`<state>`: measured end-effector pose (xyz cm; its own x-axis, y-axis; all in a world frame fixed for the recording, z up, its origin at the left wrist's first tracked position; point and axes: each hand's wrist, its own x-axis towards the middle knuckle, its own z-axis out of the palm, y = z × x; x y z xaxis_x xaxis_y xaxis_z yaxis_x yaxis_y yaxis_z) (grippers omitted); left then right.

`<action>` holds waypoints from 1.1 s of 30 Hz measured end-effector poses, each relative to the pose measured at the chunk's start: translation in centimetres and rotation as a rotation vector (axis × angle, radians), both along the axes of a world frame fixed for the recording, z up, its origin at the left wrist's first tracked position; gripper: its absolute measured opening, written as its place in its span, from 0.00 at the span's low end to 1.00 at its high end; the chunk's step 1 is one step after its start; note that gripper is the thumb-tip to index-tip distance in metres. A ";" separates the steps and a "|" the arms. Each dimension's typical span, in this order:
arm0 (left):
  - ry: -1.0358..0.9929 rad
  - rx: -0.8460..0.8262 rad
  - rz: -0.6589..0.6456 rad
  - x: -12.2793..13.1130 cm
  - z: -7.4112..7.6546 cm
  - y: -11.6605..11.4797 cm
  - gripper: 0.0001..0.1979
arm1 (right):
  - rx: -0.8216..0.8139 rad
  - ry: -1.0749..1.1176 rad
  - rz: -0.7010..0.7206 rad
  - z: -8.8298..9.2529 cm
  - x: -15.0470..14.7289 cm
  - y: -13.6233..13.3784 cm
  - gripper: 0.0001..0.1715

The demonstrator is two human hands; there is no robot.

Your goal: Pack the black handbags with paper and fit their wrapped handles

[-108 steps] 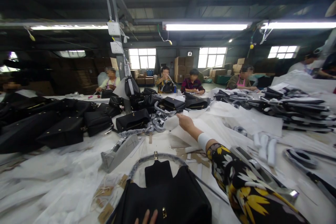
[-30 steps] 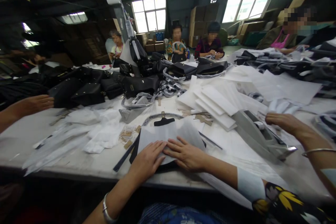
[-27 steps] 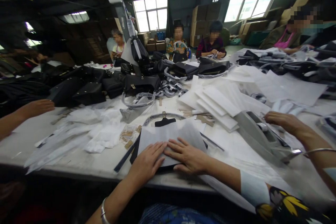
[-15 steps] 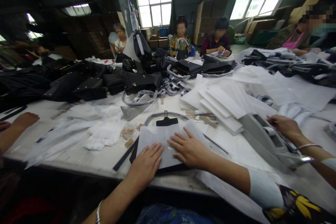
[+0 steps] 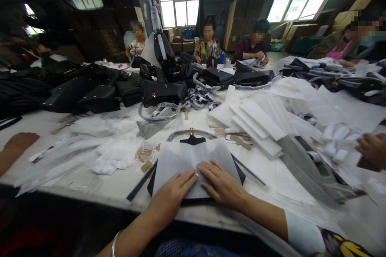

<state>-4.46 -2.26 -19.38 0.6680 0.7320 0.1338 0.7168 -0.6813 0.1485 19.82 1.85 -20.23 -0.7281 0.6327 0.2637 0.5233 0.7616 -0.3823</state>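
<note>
A black handbag [image 5: 150, 187] lies flat on the table in front of me, mostly covered by a whitish foam sheet [image 5: 177, 154]. My left hand [image 5: 174, 192] rests flat on the sheet's lower middle, fingers stretched out. Beside it my right hand [image 5: 221, 182] also lies flat, its fingertips close to the left ones. Past the sheet's far edge shows the bag's black flap tab [image 5: 192, 140] with a gold clasp. The wrapped handle [image 5: 172, 135] curves behind it. Dark straps stick out on both sides.
Black bags [image 5: 164, 91] line the table's far side. Foam sheets [image 5: 256, 124] are stacked at right, by a grey bag-like piece [image 5: 304, 168]. Tags [image 5: 147, 154] and plastic wrappers [image 5: 105, 148] lie at left. Co-workers' hands [image 5: 372, 148] [image 5: 22, 141] show at both edges.
My hands have moved closer together on the foam sheet, and the sheet now lies more squarely over the bag. The co-worker's hand at right has left the grey piece and moved right.
</note>
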 end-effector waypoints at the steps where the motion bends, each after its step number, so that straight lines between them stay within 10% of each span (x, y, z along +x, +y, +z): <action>1: -0.045 -0.001 0.012 -0.2 -0.4 -0.1 0.39 | 0.002 0.034 -0.012 0.0 0.0 0.0 0.27; 33: -0.191 -0.125 0.030 -0.8 -1.7 -0.7 0.37 | -0.021 -0.087 0.110 1.4 -0.1 0.7 0.22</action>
